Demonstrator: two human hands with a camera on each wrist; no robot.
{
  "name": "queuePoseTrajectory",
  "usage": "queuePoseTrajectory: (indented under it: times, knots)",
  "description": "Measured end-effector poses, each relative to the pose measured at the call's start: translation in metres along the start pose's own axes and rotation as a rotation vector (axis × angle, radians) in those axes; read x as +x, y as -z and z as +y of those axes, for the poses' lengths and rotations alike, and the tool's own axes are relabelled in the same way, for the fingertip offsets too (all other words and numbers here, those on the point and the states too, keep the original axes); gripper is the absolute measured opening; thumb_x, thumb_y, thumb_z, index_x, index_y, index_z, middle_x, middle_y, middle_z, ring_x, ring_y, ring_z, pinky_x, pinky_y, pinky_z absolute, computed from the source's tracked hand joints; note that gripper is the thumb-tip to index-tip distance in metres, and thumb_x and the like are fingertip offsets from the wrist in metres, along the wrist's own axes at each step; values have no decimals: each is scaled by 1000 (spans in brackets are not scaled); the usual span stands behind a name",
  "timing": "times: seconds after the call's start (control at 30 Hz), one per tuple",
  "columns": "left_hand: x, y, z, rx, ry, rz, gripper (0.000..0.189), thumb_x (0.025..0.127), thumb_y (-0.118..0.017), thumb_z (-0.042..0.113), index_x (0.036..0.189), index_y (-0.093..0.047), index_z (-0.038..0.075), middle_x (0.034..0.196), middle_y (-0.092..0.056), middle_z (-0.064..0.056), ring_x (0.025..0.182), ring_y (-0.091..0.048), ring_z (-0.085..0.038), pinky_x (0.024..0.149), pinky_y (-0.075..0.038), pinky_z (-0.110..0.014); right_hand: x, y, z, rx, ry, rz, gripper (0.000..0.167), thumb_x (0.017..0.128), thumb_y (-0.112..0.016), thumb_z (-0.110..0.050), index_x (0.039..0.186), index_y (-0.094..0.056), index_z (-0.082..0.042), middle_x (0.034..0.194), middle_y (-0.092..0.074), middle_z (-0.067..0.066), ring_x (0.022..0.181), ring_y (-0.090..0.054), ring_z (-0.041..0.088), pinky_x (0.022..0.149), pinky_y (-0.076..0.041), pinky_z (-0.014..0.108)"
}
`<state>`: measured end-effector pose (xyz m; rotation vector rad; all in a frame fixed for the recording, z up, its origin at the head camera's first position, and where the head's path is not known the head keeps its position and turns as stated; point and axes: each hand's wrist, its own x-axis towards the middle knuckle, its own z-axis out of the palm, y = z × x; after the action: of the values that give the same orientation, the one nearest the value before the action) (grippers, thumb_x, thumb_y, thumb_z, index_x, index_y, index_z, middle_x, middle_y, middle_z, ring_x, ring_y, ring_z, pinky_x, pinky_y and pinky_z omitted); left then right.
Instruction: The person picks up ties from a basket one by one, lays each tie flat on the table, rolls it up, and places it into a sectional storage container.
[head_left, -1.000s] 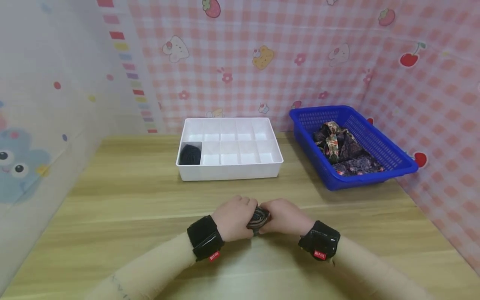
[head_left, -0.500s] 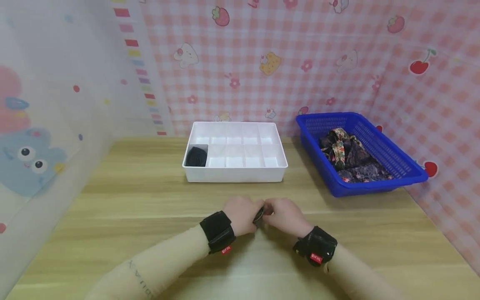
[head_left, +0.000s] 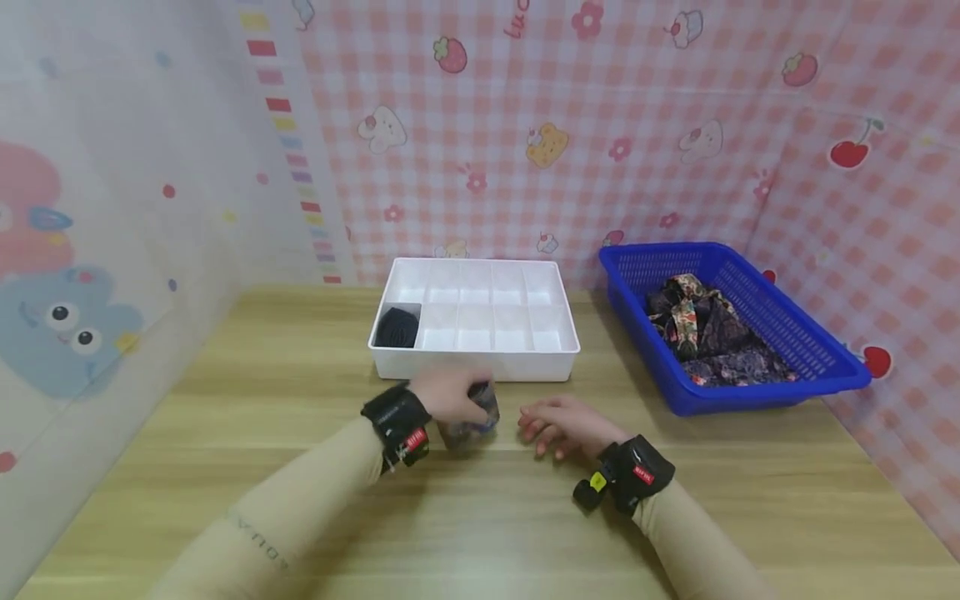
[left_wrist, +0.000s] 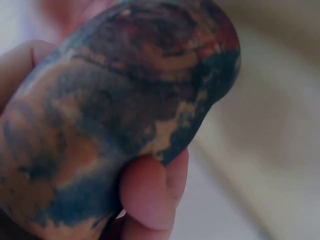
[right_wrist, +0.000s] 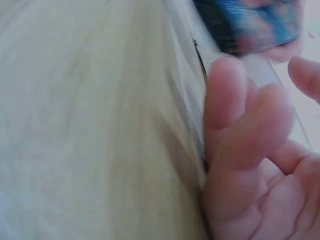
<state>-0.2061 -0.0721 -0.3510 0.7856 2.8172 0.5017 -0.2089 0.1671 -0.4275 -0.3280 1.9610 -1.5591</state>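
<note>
My left hand [head_left: 450, 393] grips a rolled patterned cloth [head_left: 486, 407] above the table, just in front of the white divided box [head_left: 480, 367]. Up close in the left wrist view, the cloth roll [left_wrist: 135, 95] shows blotches of dark blue, tan and red, with a thumb or finger pressed to its side. To the right of it, my right hand [head_left: 566, 423] hovers with loosely bent fingers and holds nothing. A dark rolled cloth [head_left: 397, 327] sits in the front-left compartment of the box.
A blue plastic basket [head_left: 757, 402] stands at the right with crumpled dark floral cloths [head_left: 697, 325] inside. Behind the box hangs a pink checked curtain [head_left: 480, 208]. Beneath everything is a wood-grain table [head_left: 480, 533].
Both hands were together on the rolled cloth. The right hand has let go, and the left has carried the roll left and towards the box. The head view has shifted slightly.
</note>
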Motion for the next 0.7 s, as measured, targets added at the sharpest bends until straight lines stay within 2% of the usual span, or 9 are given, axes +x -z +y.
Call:
queuePoseTrajectory:
  times: [0.03,0.1,0.2,0.27,0.33,0.43,0.53,0.63,0.7]
  knots:
    - [3,14,-7,-82,38,-9,31,78,-73,32,104,-62,22,91,-62,2,80,-57,-18,66,-47,-32,0,2,2,33,-10,-1,44,96,-57,-34,111,-61,6,91,-66,9,64,-63,14,47,-47,22]
    - [11,44,-20,-207,106,27,32,81,-71,30,109,-61,20,100,-62,-4,88,-58,-24,70,-50,-36,0,5,5,77,-16,4,45,97,-56,-36,111,-60,7,90,-64,8,64,-62,13,47,-47,23]
    - [27,78,-41,-290,190,134,34,85,-66,29,113,-58,13,110,-60,-13,97,-57,-30,79,-50,-42,-1,7,7,105,-18,15,44,96,-56,-37,109,-59,5,89,-63,7,64,-61,13,48,-46,23]
    - [36,90,-52,-296,252,195,40,86,-64,31,119,-57,9,116,-59,-16,102,-55,-31,87,-47,-43,-1,6,7,103,-15,18,44,96,-56,-37,108,-60,4,88,-63,7,63,-61,13,48,-46,23]
    - [43,93,-60,-296,315,218,47,88,-62,33,125,-54,5,122,-57,-19,107,-53,-32,93,-44,-44,-1,6,8,108,-19,21,43,96,-57,-37,106,-60,4,87,-63,7,63,-61,14,47,-46,23]
    - [49,88,-62,-269,408,231,53,88,-61,36,128,-51,4,125,-56,-19,110,-52,-33,96,-43,-44,-1,6,8,110,-18,25,42,95,-57,-38,106,-61,3,87,-63,7,63,-61,14,47,-46,23]
    - [50,80,-57,-182,467,250,47,87,-60,36,121,-53,5,119,-60,-18,107,-55,-34,92,-44,-46,0,7,9,117,-19,26,43,95,-58,-39,105,-61,3,86,-63,7,63,-61,14,47,-46,23]
    - [54,73,-51,-80,505,253,39,84,-60,35,111,-57,7,114,-64,-17,106,-56,-36,98,-35,-55,0,8,8,121,-17,25,43,95,-58,-39,104,-62,2,86,-62,7,63,-61,14,47,-46,23]
    - [61,68,-49,6,516,230,35,83,-59,34,107,-60,9,111,-66,-15,107,-57,-37,104,-25,-61,0,7,7,122,-18,30,43,95,-58,-39,104,-62,3,86,-62,7,63,-61,14,47,-46,23]
